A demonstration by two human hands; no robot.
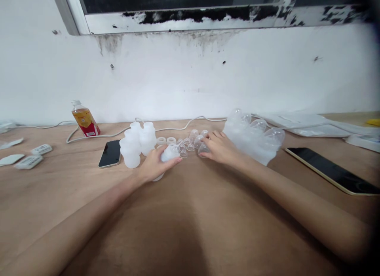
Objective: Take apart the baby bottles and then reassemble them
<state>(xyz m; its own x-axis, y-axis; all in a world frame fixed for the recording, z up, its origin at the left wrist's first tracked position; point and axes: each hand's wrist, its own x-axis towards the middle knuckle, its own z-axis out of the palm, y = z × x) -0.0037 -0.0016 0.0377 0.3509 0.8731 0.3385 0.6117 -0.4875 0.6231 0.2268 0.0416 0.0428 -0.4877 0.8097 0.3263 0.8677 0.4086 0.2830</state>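
Observation:
My left hand (156,164) is wrapped around a small translucent white bottle (170,152), tilted with its clear end toward the right. My right hand (218,147) has its thumb and fingers around a clear plastic dome cap (203,149) at the right end of a cluster. Between the hands stand several small clear teat-shaped pieces (183,152). Behind them lie white rings (171,140) and further clear dome caps (194,134). Left of my left hand, several translucent white bottles (132,143) stand grouped together. My left hand partly hides a white piece beneath it.
A bag of clear domes (252,137) sits right of my right hand. One phone (109,154) lies left of the bottles, a larger phone (329,169) far right. A drink bottle (85,119) and a white cable (190,125) are near the wall.

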